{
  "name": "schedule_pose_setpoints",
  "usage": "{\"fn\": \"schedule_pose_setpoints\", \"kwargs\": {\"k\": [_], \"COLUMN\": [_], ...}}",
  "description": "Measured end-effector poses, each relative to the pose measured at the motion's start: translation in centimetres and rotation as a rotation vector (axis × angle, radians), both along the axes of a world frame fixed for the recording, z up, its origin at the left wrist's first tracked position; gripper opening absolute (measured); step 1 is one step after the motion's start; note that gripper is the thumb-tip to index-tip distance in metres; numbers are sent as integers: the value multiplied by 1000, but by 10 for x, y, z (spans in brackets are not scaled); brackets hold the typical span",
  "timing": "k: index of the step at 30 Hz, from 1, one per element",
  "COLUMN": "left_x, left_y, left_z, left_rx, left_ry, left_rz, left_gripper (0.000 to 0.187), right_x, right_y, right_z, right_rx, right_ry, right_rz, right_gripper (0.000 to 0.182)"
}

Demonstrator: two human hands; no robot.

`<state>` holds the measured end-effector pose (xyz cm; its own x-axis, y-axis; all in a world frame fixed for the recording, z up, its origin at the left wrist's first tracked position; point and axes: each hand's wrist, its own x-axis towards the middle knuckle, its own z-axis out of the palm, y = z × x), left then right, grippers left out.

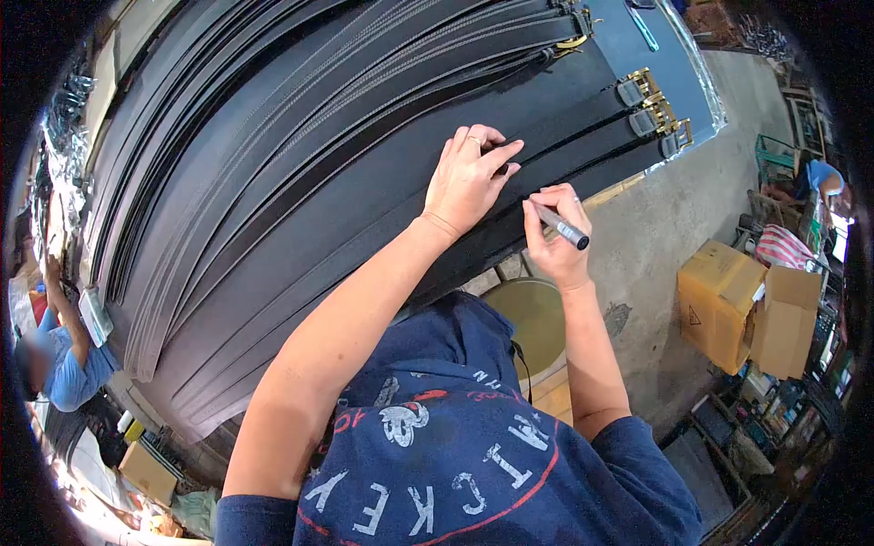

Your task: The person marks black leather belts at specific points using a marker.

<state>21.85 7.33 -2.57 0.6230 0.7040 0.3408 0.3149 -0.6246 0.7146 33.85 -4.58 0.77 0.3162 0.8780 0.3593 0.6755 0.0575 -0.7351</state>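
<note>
My right hand [562, 238] grips a grey marker pen [564, 227] with a black end, its tip at the edge of a black belt [510, 223] nearest my body. Just to the left, my left hand [466, 180] rests on the black belts with its fingers curled and pinched on a strap; the exact hold is partly hidden. Gold buckles [669, 123] with grey-black loops finish the nearest belts at the right. Many more stitched black belts [364, 82] fan out side by side across the table, some with buckles [574, 41] at the top.
A blue pen-like tool [642, 27] lies on the table's far right corner. Below the table edge stands a round stool [523, 323]. Cardboard boxes [719, 300] sit on the floor at right. One person in blue [68, 364] is at the left, another [824, 177] at the far right.
</note>
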Motion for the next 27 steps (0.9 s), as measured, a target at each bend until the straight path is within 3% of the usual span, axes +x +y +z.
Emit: {"fn": "schedule_pose_setpoints", "kwargs": {"k": [6,8,10,17,21,24,27], "left_x": [0,1,1,24,49,58,58], "left_y": [0,2,3,33,56,64,68], "left_z": [0,1,4,20,7,-1,-8], "left_rx": [-23,-66,-107,-145,-163,-205,-214], "left_ry": [-22,-25,-27,-48,-75,-22,20], "left_rz": [0,-3,-2,-62,-220,-329,-374], "left_gripper": [33,31,29,23,28,36,38], "right_x": [13,17,24,67,82,95,92], "right_y": [-6,-9,-2,24,49,54,53], "right_z": [3,3,13,14,8,-5,-10], "right_rx": [-75,-142,-94,87,240,150,71], "right_ry": [222,493,595,511,885,945,825], "right_rz": [11,-127,-213,-259,-153,-154,-189], "right_gripper": [11,6,6,13,14,13,11]}}
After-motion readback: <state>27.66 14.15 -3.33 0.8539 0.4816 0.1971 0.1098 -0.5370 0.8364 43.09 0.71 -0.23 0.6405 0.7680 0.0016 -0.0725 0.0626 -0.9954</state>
